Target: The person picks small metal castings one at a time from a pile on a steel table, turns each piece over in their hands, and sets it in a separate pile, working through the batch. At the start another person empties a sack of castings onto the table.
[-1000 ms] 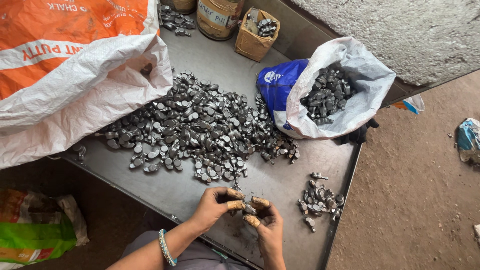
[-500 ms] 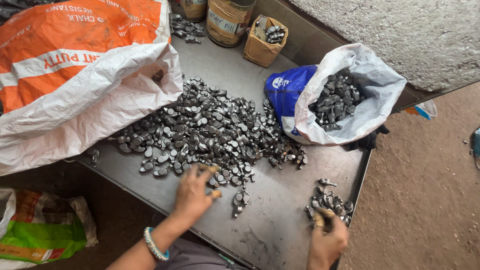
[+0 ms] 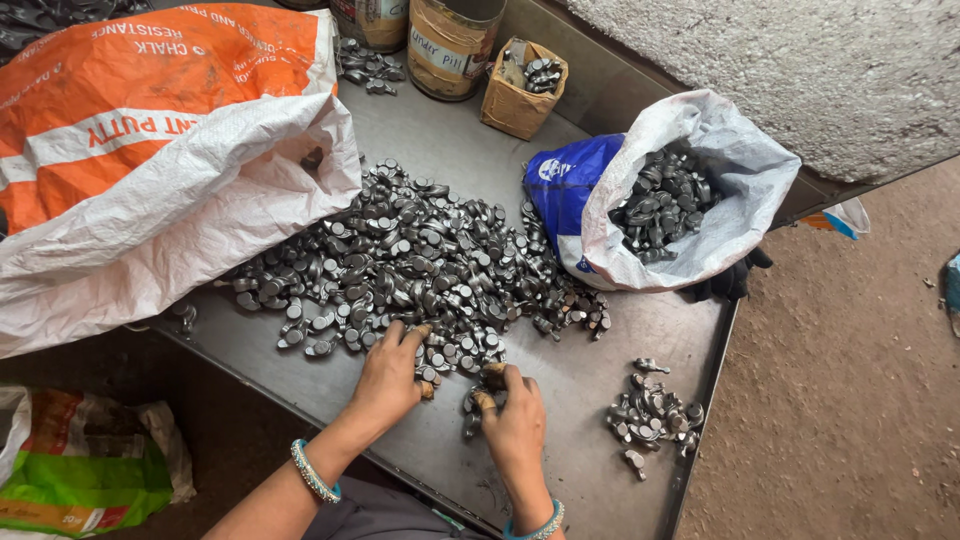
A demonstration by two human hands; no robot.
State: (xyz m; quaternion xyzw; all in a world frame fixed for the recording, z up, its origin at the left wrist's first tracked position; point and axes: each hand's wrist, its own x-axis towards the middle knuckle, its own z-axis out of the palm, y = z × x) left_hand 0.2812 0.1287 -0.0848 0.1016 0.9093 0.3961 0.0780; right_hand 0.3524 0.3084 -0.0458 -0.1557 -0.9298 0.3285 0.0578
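Big pile: mid-tray, most pieces unsorted.
Small pile: right of it, only a few set aside.
Left hand: fingers spread on the big pile's near edge.
Right hand: beside it, seemingly pinching pieces; hard to tell.

Left hand flat, fingers spread; right hand curled, fingers bent.

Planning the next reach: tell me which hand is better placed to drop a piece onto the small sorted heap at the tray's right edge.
Right, likely. The right hand lies nearer the small heap, with bare tray between; the left hand rests at the big pile.
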